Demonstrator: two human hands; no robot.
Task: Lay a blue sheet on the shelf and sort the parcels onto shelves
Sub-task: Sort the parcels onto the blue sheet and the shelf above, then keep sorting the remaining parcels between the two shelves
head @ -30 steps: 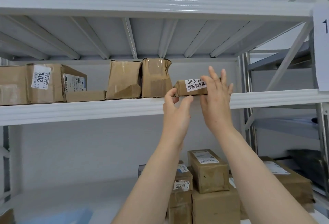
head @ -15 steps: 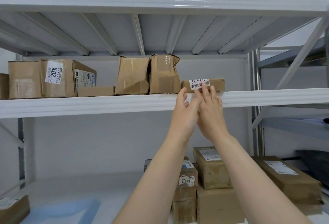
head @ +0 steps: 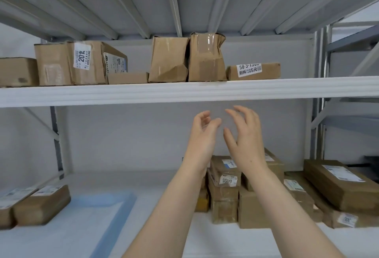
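Both bare forearms (head: 162, 212) rise from the lower edge and draw together upward. The left hand (head: 202, 134) and right hand (head: 245, 136) are raised side by side, close but apart. Their palms face inward, and the fingers are loosely bent and spread, holding nothing.

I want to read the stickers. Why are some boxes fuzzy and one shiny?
Head view: the flat parcel has a fairly sharp sticker; head view: the bottom-left parcels, left hand and right hand look smeared by blur; head view: the crumpled box shows white glare on its tape.
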